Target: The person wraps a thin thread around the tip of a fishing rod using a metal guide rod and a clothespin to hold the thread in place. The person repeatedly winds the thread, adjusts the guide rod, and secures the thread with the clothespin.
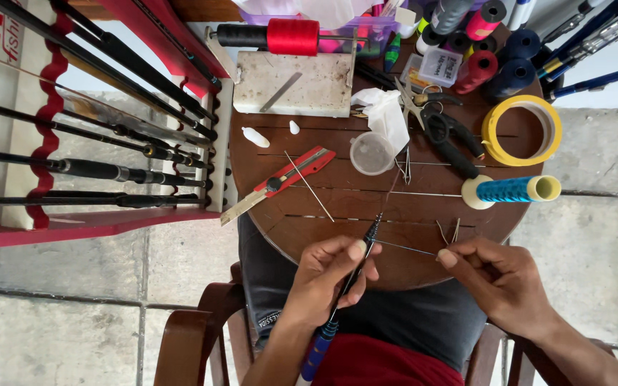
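Head view, looking down. Left hand clenched around a thin fishing rod tip section, blue-wrapped lower part running back toward the lap. Right hand pinches a fine thread that runs taut to the rod; a small wire guide sits just beyond its fingertips. Judgement: keep thread tension even, rotate the rod slowly, hold wraps touching.

Round brown wooden counter ahead of both hands: red utility knife beyond the left hand, clear cup, pliers, blue thread spool, yellow tape roll beyond the right. Red rod rack far left; tiled floor below.
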